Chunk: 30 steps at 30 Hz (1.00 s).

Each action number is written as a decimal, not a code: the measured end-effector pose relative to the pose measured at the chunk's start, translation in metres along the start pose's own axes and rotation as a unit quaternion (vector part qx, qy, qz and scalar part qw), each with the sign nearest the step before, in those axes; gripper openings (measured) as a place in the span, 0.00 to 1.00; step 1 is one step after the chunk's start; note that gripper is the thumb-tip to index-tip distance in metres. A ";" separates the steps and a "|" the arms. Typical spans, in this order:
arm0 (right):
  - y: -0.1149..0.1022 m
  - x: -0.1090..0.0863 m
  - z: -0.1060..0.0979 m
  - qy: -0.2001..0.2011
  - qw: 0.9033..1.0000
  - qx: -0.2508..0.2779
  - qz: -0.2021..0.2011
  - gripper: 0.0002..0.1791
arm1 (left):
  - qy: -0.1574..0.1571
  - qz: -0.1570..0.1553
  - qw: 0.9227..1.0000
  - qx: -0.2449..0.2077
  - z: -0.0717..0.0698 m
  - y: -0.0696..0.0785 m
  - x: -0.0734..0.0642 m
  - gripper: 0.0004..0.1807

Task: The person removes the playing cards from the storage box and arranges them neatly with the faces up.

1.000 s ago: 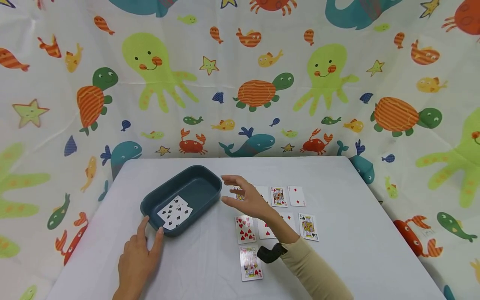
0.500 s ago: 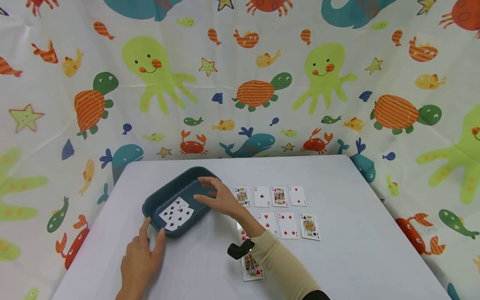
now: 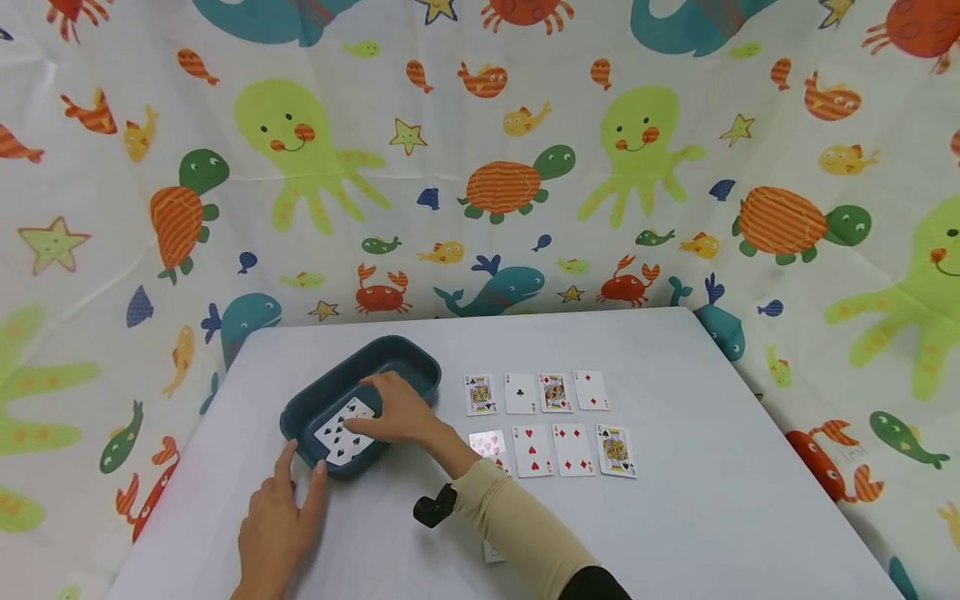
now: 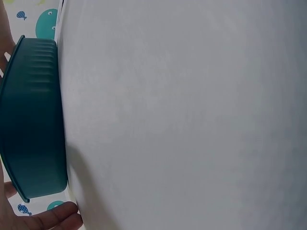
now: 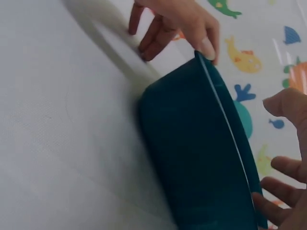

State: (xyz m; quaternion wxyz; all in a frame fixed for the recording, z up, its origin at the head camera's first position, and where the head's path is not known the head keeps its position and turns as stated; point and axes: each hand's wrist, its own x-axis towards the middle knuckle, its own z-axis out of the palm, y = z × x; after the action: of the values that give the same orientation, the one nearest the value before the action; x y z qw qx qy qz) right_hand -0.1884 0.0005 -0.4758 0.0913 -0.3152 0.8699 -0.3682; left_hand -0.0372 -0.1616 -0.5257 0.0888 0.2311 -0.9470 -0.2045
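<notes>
A dark teal plastic bin (image 3: 401, 358) stands on the table at left in the head view, with several spade playing cards (image 3: 337, 443) overlapping face up inside it. My left hand (image 3: 277, 517) holds the bin's near left corner, thumb and index finger on either side of it. In the right wrist view that thumb lies against the rim (image 5: 205, 60). Over the bin's inside is my right hand (image 3: 401, 412), its fingers spread and lowered toward the cards, with nothing visible between them. Whether its fingertips touch a card cannot be told.
Right of the bin lie face-up playing cards in rows: clubs and diamonds behind, including a king of clubs (image 3: 481, 394), then hearts, diamonds and a king of spades (image 3: 617, 451). One nearer card (image 3: 492, 552) is mostly hidden by my right sleeve. A patterned cloth (image 3: 480, 242) hangs behind.
My right hand has moved left and down, from beside the card rows to over the cards in the bin. The left hand has stayed at the bin's corner.
</notes>
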 end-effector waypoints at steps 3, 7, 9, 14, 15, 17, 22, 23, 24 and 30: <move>-0.010 0.004 0.008 -0.014 0.998 -0.064 0.016 0.41 | -0.001 0.000 1.000 0.000 -0.001 -0.001 0.001 0.41; -0.015 0.011 0.019 -0.035 0.992 -0.116 0.027 0.44 | -0.007 -0.005 1.000 -0.001 0.000 -0.003 0.001 0.41; -0.016 0.014 0.023 -0.041 0.990 -0.128 0.031 0.45 | -0.008 -0.006 1.000 -0.001 0.000 -0.003 0.001 0.41; -0.017 0.020 0.030 -0.047 0.985 -0.160 0.046 0.47 | -0.007 0.001 1.000 -0.005 0.000 -0.002 0.002 0.41; -0.017 0.022 0.031 -0.049 0.982 -0.172 0.052 0.47 | -0.006 0.003 1.000 -0.007 0.000 -0.002 0.002 0.41; -0.017 0.024 0.035 -0.052 0.977 -0.198 0.062 0.49 | -0.001 0.008 1.000 -0.011 0.000 -0.002 0.002 0.41; -0.022 0.029 0.043 -0.069 0.960 -0.256 0.094 0.51 | 0.010 0.011 1.000 -0.013 0.000 -0.002 0.002 0.41; -0.023 0.030 0.045 -0.072 0.956 -0.264 0.102 0.51 | 0.011 0.011 1.000 -0.012 0.000 -0.002 0.002 0.41; -0.024 0.031 0.046 -0.075 0.954 -0.271 0.109 0.51 | 0.012 0.011 1.000 -0.012 0.000 -0.002 0.002 0.41; -0.029 0.034 0.054 -0.086 0.941 -0.304 0.124 0.47 | 0.005 0.007 1.000 -0.008 0.000 -0.002 0.001 0.41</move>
State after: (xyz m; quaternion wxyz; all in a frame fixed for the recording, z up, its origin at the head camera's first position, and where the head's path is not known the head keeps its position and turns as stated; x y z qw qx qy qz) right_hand -0.1801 -0.0679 -0.4915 0.1109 -0.2479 0.9615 -0.0432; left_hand -0.0372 -0.1640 -0.5269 0.0971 0.2248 -0.9464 -0.2107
